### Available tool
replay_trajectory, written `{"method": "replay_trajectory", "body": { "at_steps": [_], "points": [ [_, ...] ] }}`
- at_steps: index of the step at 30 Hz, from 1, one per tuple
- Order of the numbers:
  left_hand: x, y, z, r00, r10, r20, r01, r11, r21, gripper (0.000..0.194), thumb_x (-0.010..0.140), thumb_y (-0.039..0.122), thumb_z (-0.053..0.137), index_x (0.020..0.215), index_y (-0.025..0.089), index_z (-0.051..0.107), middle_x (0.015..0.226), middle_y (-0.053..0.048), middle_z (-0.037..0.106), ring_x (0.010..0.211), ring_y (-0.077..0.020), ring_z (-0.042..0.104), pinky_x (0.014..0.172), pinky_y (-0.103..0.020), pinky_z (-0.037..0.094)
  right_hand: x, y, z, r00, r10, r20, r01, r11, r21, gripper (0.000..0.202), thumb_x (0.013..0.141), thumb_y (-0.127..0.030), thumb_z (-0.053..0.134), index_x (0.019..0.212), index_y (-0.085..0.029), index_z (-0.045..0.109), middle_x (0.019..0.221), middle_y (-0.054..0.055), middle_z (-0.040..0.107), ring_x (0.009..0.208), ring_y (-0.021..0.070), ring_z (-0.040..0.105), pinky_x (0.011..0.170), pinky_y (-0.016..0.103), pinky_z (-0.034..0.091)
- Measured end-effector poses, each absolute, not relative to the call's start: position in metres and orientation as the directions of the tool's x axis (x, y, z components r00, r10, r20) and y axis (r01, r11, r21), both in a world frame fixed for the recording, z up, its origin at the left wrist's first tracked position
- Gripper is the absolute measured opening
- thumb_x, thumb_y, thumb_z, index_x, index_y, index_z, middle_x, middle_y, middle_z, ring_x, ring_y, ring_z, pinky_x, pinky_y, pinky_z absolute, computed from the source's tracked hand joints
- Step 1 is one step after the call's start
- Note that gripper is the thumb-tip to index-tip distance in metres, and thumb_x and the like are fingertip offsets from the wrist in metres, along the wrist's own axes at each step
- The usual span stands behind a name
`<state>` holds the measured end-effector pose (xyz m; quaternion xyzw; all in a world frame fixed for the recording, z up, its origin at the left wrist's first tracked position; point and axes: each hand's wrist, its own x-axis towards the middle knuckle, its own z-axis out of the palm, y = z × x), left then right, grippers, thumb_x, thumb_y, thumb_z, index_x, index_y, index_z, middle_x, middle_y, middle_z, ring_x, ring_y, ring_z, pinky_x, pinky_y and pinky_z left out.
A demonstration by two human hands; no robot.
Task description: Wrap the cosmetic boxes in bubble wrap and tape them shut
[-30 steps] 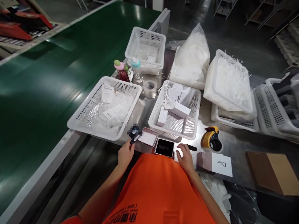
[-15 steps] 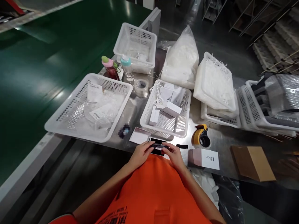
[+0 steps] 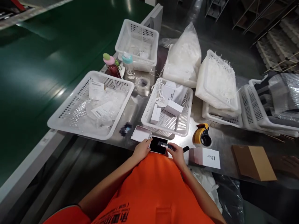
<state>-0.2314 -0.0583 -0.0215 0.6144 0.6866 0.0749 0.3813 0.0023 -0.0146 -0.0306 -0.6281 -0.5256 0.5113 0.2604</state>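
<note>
My left hand (image 3: 142,149) is closed at the left edge of a shallow box with a black inside (image 3: 156,145), which lies close against my front. My right hand (image 3: 177,154) pinches a slim dark strip with a pale label (image 3: 164,145), held over the box's right part. A black end piece (image 3: 186,149) sticks out beyond my right fingers; whether it belongs to the strip I cannot tell. Just left of the box lies an open white box part, perhaps its lid (image 3: 141,133). A white Dior box (image 3: 211,158) stands to the right of my right hand.
Ahead is a white basket (image 3: 166,128) with small white boxes and Dior bags. Another basket (image 3: 58,126) holds bubble wrap. A yellow tape dispenser (image 3: 202,134), a brown carton (image 3: 253,162), clear tape (image 3: 143,86) and two bottles (image 3: 112,66) stand around. A green belt (image 3: 46,56) runs left.
My left hand has let go of the dark strip and moved to the box's left edge. My right hand has shifted slightly right with the strip, uncovering the black inside of the box.
</note>
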Motion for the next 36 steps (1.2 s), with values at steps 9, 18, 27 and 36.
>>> {"method": "replay_trajectory", "body": {
  "at_steps": [9, 18, 27, 36],
  "points": [
    [-0.23, -0.037, -0.05, 0.3, 0.842, -0.448, 0.75, 0.082, 0.656, 0.098, 0.071, 0.004, 0.069, 0.159, 0.018, 0.029, 0.17, -0.019, 0.021, 0.151, -0.0328, 0.037, 0.12, -0.044, 0.038, -0.024, -0.009, -0.048, -0.206, 0.887, -0.413, 0.583, -0.227, -0.78, 0.029, 0.072, -0.03, 0.073, 0.099, -0.023, 0.079, 0.096, 0.004, 0.079, 0.079, 0.0206, 0.07, 0.079, 0.036, 0.058],
    [-0.233, -0.04, -0.061, 0.293, 0.866, -0.406, 0.714, 0.085, 0.695, 0.096, 0.07, 0.002, 0.067, 0.158, 0.021, 0.033, 0.169, -0.016, 0.027, 0.151, -0.0309, 0.038, 0.123, -0.045, 0.035, -0.024, -0.007, -0.044, -0.309, 0.898, -0.313, 0.779, 0.051, -0.624, 0.025, 0.079, -0.015, 0.074, 0.102, -0.024, 0.08, 0.105, 0.007, 0.075, 0.102, 0.0242, 0.067, 0.094, 0.039, 0.052],
    [-0.231, -0.039, -0.059, 0.288, 0.857, -0.427, 0.739, 0.085, 0.668, 0.094, 0.071, 0.003, 0.069, 0.157, 0.019, 0.034, 0.169, -0.017, 0.026, 0.15, -0.0329, 0.039, 0.123, -0.046, 0.037, -0.028, -0.005, -0.051, -0.351, 0.856, -0.38, 0.852, 0.123, -0.509, 0.028, 0.085, -0.017, 0.073, 0.111, -0.025, 0.079, 0.102, 0.006, 0.067, 0.084, 0.017, 0.064, 0.078, 0.029, 0.053],
    [-0.229, -0.038, -0.055, 0.292, 0.845, -0.448, 0.754, 0.085, 0.651, 0.094, 0.072, 0.003, 0.065, 0.158, 0.017, 0.032, 0.17, -0.017, 0.025, 0.151, -0.0318, 0.037, 0.122, -0.043, 0.036, -0.023, 0.006, -0.04, -0.501, 0.744, -0.442, 0.847, 0.316, -0.429, 0.031, 0.09, -0.009, 0.061, 0.114, -0.019, 0.077, 0.106, 0.01, 0.07, 0.095, 0.0203, 0.067, 0.085, 0.028, 0.051]
  ]
}}
